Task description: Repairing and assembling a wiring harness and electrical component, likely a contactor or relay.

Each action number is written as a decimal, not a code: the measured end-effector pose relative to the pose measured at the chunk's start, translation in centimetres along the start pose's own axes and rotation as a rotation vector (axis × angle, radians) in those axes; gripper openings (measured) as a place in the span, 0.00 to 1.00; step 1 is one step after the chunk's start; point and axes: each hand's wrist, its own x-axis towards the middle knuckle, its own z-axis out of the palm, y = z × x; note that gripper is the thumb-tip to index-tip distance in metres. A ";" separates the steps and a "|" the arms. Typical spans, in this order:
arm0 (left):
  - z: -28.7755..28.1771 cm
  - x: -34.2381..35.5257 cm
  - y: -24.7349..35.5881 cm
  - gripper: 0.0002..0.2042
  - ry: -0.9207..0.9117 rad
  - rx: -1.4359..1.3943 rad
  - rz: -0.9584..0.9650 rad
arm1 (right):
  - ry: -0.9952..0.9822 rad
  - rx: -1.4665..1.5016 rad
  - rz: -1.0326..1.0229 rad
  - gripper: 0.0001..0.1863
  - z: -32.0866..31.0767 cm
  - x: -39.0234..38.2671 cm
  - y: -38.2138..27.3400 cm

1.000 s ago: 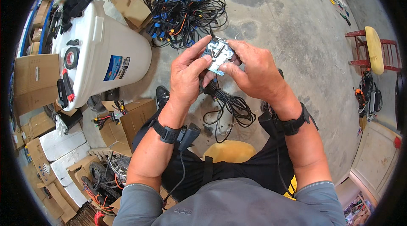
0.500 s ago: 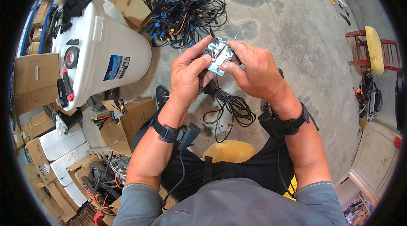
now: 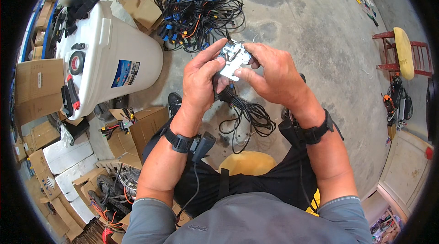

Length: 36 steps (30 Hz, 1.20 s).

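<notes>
A small silvery metal plate with cut-out shapes and slots [image 3: 234, 59] is held up between both my hands, over the floor. My left hand [image 3: 201, 75] grips its left side, thumb on the face and fingers behind. On the right side, my right hand [image 3: 276, 72] has its thumb near the lower edge and its index finger at the upper corner. The fingertips behind the plate are partly hidden. Just below hangs or lies a bundle of black cables [image 3: 249, 116]; its upper end is close under my left fingers, and I cannot tell whether they touch it.
A large pile of black cables with blue and yellow connectors [image 3: 196, 13] lies ahead. At left stands a white bucket [image 3: 137, 56] with a tape roll [image 3: 77, 62] and a red-black cutter [image 3: 72, 95] on its lid. Cardboard boxes [image 3: 148, 129] crowd the left. A red chair [image 3: 404, 56] stands at right.
The metal plate has tilted and shifted slightly left, its lower part now catching bright light. My right thumb has slid a little left along its lower edge.
</notes>
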 end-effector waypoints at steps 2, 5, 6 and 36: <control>0.1 0.0 0.0 0.23 0.022 0.012 0.001 | -0.002 0.001 0.018 0.27 -0.1 0.0 0.0; 0.0 0.1 -0.1 0.23 0.030 0.018 -0.005 | -0.035 0.048 0.104 0.30 -0.1 0.1 -0.4; -0.1 0.1 0.0 0.23 0.031 0.018 -0.004 | -0.036 0.049 0.103 0.30 -0.2 0.2 -0.7; -1.0 0.5 1.0 0.22 -0.041 0.149 -0.094 | -0.115 -0.107 0.094 0.34 1.0 0.3 -1.6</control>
